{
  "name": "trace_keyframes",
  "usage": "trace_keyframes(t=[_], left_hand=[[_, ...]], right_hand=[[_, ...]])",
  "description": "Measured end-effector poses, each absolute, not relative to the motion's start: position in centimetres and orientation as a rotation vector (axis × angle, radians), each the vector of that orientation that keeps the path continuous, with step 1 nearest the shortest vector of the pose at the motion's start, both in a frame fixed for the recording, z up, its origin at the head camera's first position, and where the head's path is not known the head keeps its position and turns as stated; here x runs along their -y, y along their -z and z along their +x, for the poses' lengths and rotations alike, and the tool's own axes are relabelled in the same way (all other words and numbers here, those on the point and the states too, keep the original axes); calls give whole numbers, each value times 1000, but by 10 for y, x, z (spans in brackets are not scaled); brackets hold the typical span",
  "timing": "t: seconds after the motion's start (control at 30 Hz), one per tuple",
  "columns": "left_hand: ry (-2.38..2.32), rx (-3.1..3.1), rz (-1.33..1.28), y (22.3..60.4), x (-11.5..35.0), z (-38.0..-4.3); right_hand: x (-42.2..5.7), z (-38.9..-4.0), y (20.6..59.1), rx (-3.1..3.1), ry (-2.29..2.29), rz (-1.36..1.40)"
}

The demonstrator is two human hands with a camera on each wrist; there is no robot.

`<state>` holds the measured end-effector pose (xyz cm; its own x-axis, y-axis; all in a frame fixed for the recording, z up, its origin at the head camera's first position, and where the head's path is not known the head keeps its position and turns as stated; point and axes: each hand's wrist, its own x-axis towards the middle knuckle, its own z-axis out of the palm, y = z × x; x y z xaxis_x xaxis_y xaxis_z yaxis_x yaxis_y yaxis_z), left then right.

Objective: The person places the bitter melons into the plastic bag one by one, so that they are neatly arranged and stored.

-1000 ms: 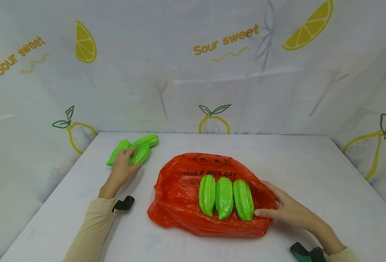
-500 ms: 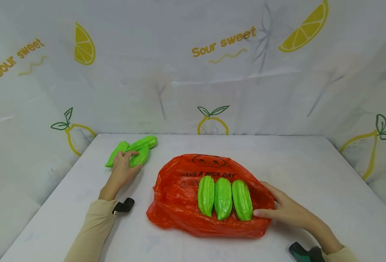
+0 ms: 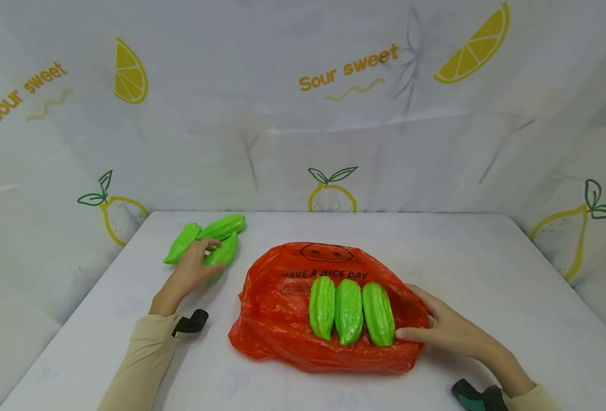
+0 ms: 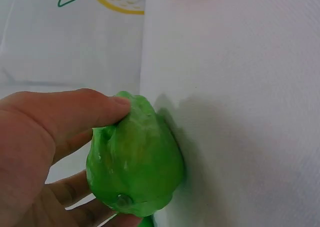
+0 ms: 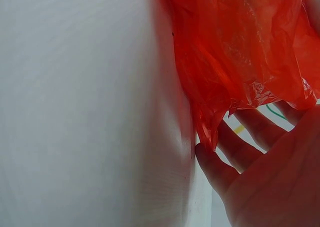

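My left hand (image 3: 191, 267) grips a green, ridged bitter melon (image 3: 227, 250) at the far left. In the left wrist view the thumb lies over the top of that bitter melon (image 4: 137, 157) and the fingers curl behind it. Two more bitter melons lie just beyond, one pale green (image 3: 181, 244) and one slanting (image 3: 224, 227). My right hand (image 3: 449, 326) holds the right side of a red plastic bag (image 3: 277, 314), thumb at its front edge. Three bitter melons (image 3: 349, 311) lie side by side at the bag's mouth. In the right wrist view, fingers (image 5: 245, 147) spread behind the red film.
The white table (image 3: 467, 245) runs back to a white cloth backdrop (image 3: 220, 142) printed with lemons and lettering. A dark wrist camera (image 3: 192, 321) sits at the left cuff, another (image 3: 477, 397) at the right.
The left hand has closed round the near bitter melon and shifted it slightly toward me, apart from the other two. The right hand and bag stay in place.
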<state>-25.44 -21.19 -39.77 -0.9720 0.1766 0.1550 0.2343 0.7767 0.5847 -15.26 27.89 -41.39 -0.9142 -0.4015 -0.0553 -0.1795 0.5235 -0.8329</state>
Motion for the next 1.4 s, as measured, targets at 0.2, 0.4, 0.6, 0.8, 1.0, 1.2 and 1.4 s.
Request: trace_keyframes(t=[0.2, 0.4, 0.6, 0.8, 1.0, 1.2, 1.4], left_hand=[[961, 2998, -356, 392, 215, -252], [967, 3062, -370, 389, 216, -252], [975, 3065, -364, 389, 214, -251], [941, 3083, -306, 393, 214, -254], [936, 3100, -251, 394, 214, -254], [934, 3131, -240, 394, 212, -254], [956, 3139, -258, 393, 209, -252]], right_hand=[[-279, -154, 415, -2515, 1342, -497], [-278, -155, 415, -2516, 1341, -492], [-278, -155, 415, -2525, 1336, -487], [-280, -154, 414, -2505, 1334, -476], [-282, -153, 416, -2486, 1347, -465], [-282, -152, 416, -2496, 1349, -477], [-281, -153, 414, -2510, 1333, -466]])
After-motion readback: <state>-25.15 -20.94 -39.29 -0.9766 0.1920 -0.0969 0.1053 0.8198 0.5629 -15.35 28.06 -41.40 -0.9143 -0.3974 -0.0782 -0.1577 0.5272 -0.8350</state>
